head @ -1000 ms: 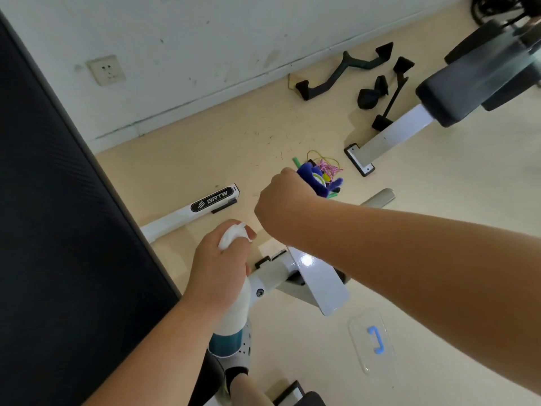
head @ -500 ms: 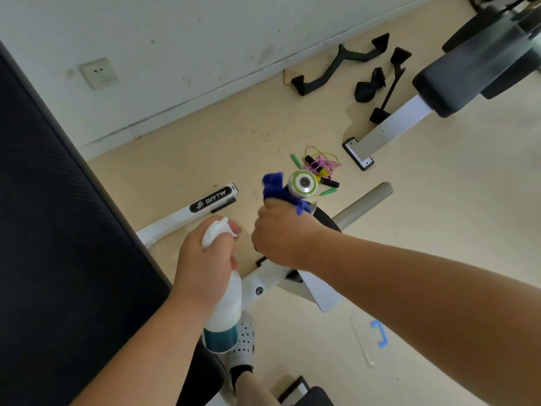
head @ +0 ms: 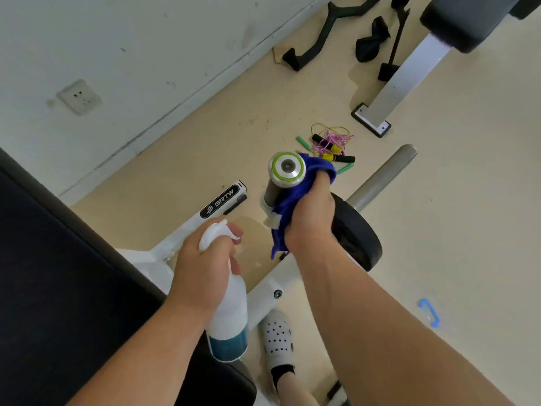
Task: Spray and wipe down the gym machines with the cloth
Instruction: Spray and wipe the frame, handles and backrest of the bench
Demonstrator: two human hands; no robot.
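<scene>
Bare along the left forearm (head: 140,341) and the right forearm (head: 380,332), from the left hand (head: 202,268) and the right hand (head: 310,218) back to the lower edge of the view. Wears on the one foot in view a white moulded clog (head: 276,338), with a rounded toe and rows of small round holes, dark, across the upper. Cannot tell which foot. Wears inside it a short black sock (head: 282,372), ending just above the ankle. Bare again on the shin (head: 292,394) above the sock.
</scene>
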